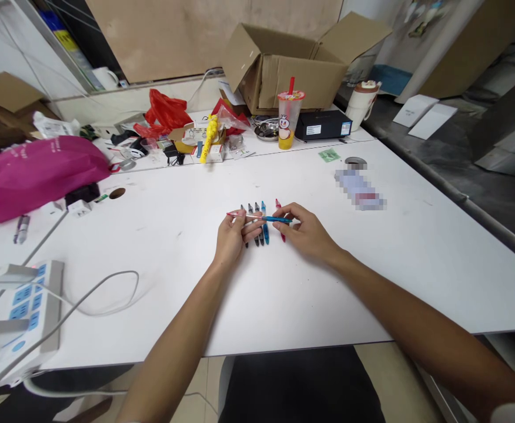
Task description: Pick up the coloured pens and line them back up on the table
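Note:
My left hand (232, 236) is pinched around a slim pen refill (253, 217), whitish with a red end sticking out to the left. My right hand (304, 232) grips a blue pen barrel (277, 219) between thumb and fingers. Refill and barrel lie in one line and meet between the hands; whether one is inside the other I cannot tell. Beneath them several pens lie side by side on the white table: black pens (261, 236), a blue pen (266, 235) and, a little apart to the right, a pink pen (278, 204). The hands partly cover them.
A power strip (52, 305) with a looping cable occupies the left, below a magenta bag (41, 170). Along the back stand a drink cup (287, 126), an open cardboard box (301, 82), a black box (323, 124) and a tumbler (361, 107). A blurred-out item (360, 191) lies at right.

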### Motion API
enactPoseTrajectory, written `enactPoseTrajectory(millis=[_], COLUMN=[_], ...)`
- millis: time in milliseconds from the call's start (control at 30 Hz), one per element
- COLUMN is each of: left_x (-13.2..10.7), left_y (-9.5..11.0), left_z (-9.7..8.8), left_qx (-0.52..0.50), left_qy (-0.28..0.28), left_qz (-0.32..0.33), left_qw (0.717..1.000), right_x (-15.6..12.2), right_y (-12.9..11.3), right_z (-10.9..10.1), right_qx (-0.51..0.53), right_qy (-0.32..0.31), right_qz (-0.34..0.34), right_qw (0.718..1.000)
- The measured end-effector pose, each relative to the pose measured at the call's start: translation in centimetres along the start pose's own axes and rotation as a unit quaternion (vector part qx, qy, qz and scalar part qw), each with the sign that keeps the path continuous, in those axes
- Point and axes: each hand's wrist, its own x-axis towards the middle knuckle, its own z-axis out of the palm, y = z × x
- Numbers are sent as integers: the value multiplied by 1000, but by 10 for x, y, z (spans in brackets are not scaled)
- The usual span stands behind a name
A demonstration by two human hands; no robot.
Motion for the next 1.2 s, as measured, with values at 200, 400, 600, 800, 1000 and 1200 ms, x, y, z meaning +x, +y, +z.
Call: enactPoseTrajectory(millis=[200,400,600,800,1000,1200], left_x=[2,3,1,-1,-1,-2], left_y=[5,11,14,10,7,5], left_z=[-1,-3,-4,-1,0,1], left_qx=[-66,-91,-78,-54,-28,-25], left_qy=[42,81,86,44,9,-7], left_qz=[-22,-14,12,44,61,61], left_qw=[997,992,993,997,998,998], right_x=[4,11,17,15,10,8], right_y=[-3,-5,-1,6,7,3], right_z=[-5,-22,-33,-22,-15,-14], right_qx=[43,68,145,209,120,39], right_qy=[49,97,81,37,-4,19], right_qz=[-20,3,57,122,112,107], right_qw=[998,993,984,969,986,993])
